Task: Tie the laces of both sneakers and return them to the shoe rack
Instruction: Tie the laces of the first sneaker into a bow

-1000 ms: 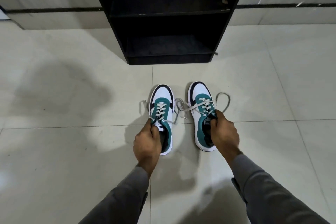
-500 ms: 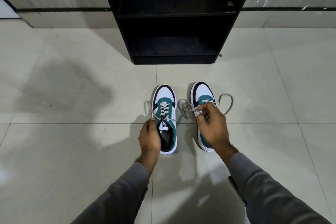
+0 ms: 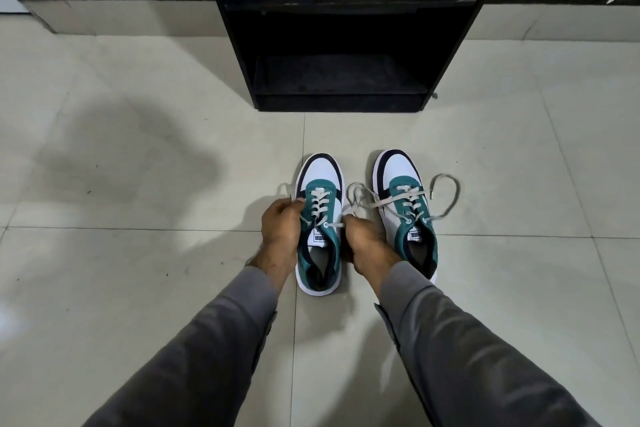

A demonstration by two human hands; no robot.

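Left hand: fingers closed on the left lace end of the left sneaker, at its outer side. Right hand: fingers pinched narrow on that same sneaker's right lace end, between the shoes. Half a second earlier the right hand was on the right sneaker; it has since crossed over, leaving those laces loose on the floor. Count: two sneakers, at frame centre; one black shoe rack, upper centre; two hands.
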